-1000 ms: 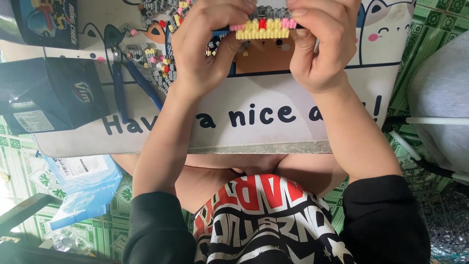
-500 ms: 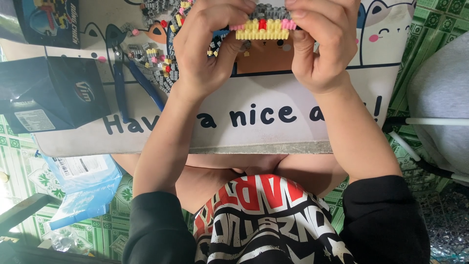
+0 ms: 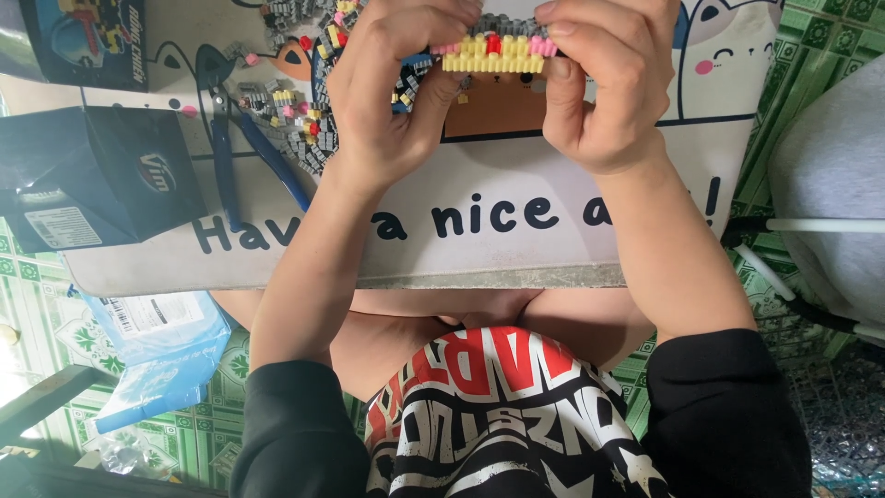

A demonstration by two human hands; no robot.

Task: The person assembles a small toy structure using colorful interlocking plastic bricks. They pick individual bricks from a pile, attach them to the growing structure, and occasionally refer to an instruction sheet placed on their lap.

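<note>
Both my hands pinch one small brick model above the printed mat: left hand and right hand clamp opposite ends. Since half a second ago nothing has shifted, so pressing remains steady. Long axis runs left-right, yellow row facing me; loose bricks lie beside my left hand.

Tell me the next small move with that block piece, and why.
Probably press the top row down with the thumbs. Both hands, left and right, pinch the yellow block piece at its ends above the mat, and red and pink bricks sit along its top.
</note>
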